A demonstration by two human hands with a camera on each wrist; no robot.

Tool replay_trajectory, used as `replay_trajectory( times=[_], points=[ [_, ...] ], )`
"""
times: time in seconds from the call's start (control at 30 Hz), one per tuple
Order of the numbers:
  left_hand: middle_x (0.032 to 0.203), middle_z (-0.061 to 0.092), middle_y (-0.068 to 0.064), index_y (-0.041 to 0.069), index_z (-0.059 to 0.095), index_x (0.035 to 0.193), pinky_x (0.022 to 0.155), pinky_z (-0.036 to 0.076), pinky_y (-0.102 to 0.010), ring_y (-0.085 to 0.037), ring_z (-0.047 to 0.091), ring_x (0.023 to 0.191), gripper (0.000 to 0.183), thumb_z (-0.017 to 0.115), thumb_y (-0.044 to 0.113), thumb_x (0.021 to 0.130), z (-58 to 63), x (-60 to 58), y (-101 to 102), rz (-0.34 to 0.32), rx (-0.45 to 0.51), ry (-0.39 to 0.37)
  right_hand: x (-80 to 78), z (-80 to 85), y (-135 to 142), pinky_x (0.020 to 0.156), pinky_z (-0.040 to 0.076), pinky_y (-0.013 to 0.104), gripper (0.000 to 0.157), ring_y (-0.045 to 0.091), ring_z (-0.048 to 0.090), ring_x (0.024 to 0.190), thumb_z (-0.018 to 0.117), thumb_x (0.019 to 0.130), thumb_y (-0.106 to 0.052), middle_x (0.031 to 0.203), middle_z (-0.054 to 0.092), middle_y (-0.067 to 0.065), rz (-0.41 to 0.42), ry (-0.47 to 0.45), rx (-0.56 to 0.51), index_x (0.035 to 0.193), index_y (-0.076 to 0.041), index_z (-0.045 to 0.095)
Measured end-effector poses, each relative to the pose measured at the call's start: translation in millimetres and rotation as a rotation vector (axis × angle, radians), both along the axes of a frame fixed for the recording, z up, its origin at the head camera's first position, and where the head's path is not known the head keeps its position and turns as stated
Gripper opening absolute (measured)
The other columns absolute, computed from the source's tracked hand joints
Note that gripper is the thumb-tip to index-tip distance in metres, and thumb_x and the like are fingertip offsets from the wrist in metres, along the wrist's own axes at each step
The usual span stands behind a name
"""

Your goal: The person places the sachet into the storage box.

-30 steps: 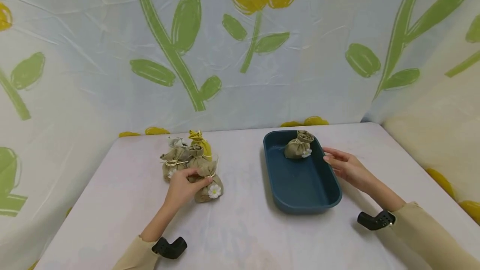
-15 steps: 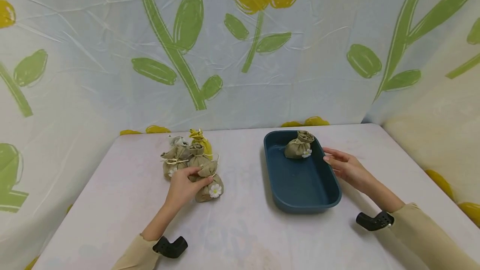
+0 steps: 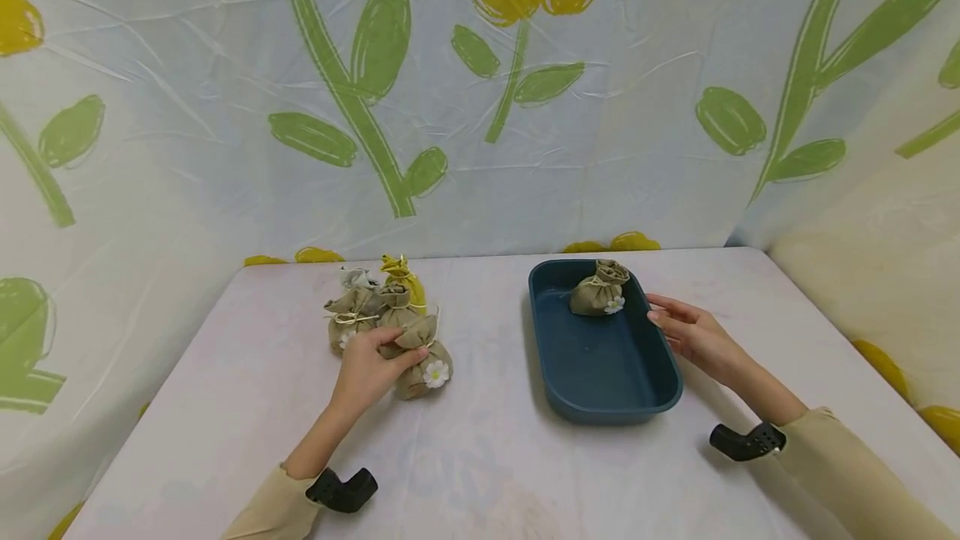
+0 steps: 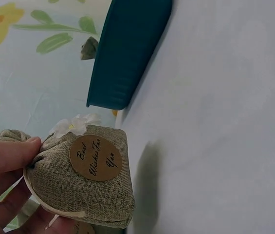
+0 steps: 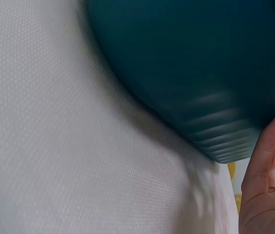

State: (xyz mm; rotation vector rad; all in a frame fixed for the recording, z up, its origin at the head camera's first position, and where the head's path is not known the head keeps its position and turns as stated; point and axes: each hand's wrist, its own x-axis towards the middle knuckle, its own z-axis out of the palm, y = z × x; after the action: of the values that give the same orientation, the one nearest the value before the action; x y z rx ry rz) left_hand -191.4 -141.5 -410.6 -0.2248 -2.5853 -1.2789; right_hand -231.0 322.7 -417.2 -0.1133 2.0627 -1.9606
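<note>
My left hand [image 3: 369,369] pinches the gathered neck of a small tan drawstring pouch [image 3: 420,382] with a white flower on it. In the left wrist view this pouch [image 4: 98,195] shows a round brown label with writing, and its shadow lies apart from it on the table. Behind it stand more pouches: two tan ones, with one tan pouch [image 3: 348,304] at the left, a yellow one [image 3: 405,277] and a pale grey one [image 3: 358,279]. My right hand [image 3: 697,342] touches the right side of a dark blue tray [image 3: 555,373], fingers fairly straight at its rim.
Another tan pouch [image 3: 596,297] with a white flower sits inside the tray at its far end. A pale cloth covers the table [image 3: 480,457]. Behind the table hangs a flower-printed backdrop [image 3: 585,148]. Black wrist devices sit on both sleeves.
The pouch in my left hand has shifted slightly right and up, tilting a little away from the others. My right hand stays at the tray's side, and the tray has not moved.
</note>
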Motion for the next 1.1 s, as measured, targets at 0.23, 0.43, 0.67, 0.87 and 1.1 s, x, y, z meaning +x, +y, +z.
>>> replay_trajectory(
  times=[0.23,0.43,0.67,0.87,1.1],
  points=[
    [0.068,0.063,-0.001,0.006,0.073,0.082,0.055,0.038,-0.021,-0.009,0.047,0.062,0.018,0.082,0.019,0.075,11.4,-0.6,10.3,-0.064,0.014,0.052,0.1,0.1,-0.9,0.079,0.052,0.016,0.028,0.001,0.061,0.09,0.051,0.1,-0.019,0.1,0.059,-0.011,-0.013,-0.016,-0.015,0.124,-0.033,0.055],
    [0.074,0.067,-0.001,0.006,0.074,0.081,0.062,0.047,-0.022,-0.01,0.06,0.072,0.018,0.083,0.019,0.074,19.6,-3.0,24.6,-0.08,0.05,0.064,-0.6,0.2,-1.3,0.077,0.053,0.015,0.026,0.001,0.061,0.088,0.051,0.1,-0.018,0.1,0.061,-0.011,-0.015,-0.028,-0.046,0.119,-0.034,0.057],
    [0.078,0.073,-0.002,0.011,0.074,0.079,0.065,0.048,-0.026,-0.016,0.066,0.076,0.016,0.083,0.023,0.073,31.4,-6.4,42.9,-0.112,0.02,0.114,1.4,-2.8,-1.7,0.078,0.053,0.014,0.024,0.0,0.061,0.088,0.053,0.099,-0.02,0.099,0.061,-0.012,-0.024,-0.027,-0.048,0.117,-0.036,0.059],
    [0.079,0.072,-0.001,0.014,0.072,0.077,0.066,0.049,-0.024,-0.016,0.067,0.079,0.012,0.081,0.022,0.076,42.0,-11.9,61.0,-0.181,0.041,0.131,3.7,-5.3,-2.3,0.078,0.052,0.014,0.025,0.0,0.061,0.089,0.054,0.099,-0.021,0.098,0.06,-0.011,-0.023,-0.024,-0.043,0.12,-0.034,0.059],
    [0.083,0.072,-0.003,0.012,0.073,0.079,0.07,0.053,-0.027,-0.017,0.067,0.084,0.01,0.079,0.019,0.079,59.5,-25.5,85.1,-0.261,0.092,0.107,0.9,-0.8,-1.8,0.077,0.053,0.015,0.026,0.001,0.061,0.088,0.052,0.1,-0.018,0.097,0.059,-0.01,-0.016,-0.019,-0.065,0.118,-0.035,0.059]
  ],
)
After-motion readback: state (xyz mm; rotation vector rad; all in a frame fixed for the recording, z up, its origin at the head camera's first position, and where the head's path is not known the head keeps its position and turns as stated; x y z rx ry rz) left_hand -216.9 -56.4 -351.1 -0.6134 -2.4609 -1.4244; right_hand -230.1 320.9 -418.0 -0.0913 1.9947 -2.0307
